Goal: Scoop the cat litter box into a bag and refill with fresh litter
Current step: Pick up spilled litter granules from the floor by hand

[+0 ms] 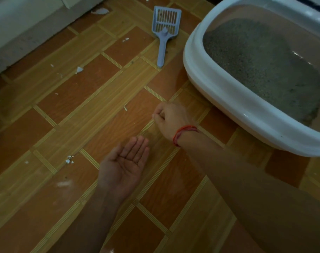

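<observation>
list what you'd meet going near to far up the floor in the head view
left hand → right hand → scoop; the litter box spans most of that depth, so it is left out.

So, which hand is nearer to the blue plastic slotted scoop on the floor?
Right. The right hand, curled, is just short of the blue plastic scoop, in front of its handle end, not touching it. The left hand lies palm up farther back, closer to the person.

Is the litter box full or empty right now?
Partly full: grey litter covers most of the litter box floor; the inner walls show bare above it.
</observation>
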`<state>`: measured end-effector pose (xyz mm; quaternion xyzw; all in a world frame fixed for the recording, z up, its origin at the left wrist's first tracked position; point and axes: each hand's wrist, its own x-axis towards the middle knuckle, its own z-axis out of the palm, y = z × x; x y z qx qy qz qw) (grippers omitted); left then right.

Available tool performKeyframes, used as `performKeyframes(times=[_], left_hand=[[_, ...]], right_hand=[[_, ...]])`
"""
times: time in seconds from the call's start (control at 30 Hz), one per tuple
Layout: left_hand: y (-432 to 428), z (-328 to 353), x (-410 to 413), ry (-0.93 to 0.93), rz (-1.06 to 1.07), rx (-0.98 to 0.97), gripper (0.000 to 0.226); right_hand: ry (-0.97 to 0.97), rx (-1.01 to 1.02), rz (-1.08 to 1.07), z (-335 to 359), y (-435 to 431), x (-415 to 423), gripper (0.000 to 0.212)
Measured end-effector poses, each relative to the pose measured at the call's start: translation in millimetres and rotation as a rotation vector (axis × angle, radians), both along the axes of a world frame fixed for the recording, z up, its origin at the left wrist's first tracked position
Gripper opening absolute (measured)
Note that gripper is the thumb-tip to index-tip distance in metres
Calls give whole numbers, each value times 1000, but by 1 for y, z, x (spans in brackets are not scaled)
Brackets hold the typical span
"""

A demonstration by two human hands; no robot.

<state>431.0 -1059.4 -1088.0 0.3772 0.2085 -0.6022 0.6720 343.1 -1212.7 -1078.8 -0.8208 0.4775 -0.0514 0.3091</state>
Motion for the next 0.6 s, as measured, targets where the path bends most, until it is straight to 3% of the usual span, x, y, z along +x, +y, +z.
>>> performKeyframes(times=[0.2,0.4,0.6], left_hand=[[-4,-1,-24,41,-51,-32,47],[-14,-5,-52,76,-168,-46,50],[-19,-1,-67,77,-232,-82,49]], right_hand=[[-212,157,-44,13,66,-47,8],[-241,137,-51,14,92,-80,4],[-247,52,-9,18,95,-91,14]])
